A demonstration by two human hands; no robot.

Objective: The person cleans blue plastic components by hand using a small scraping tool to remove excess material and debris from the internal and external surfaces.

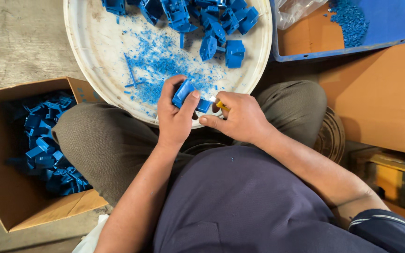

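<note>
We see left hand (176, 115) clamped on blue plastic part (183, 92); right hand (240, 117) closed round yellow-handled tool (222, 105), probably knife, over white tray (90, 51).

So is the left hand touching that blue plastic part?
Touching: the head view shows the left hand wrapped around the blue plastic part, thumb pressed on it.

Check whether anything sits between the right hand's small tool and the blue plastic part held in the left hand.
Nothing visible does. The left hand grips the blue part, and the right hand brings the yellow-handled tool right to it.
</note>
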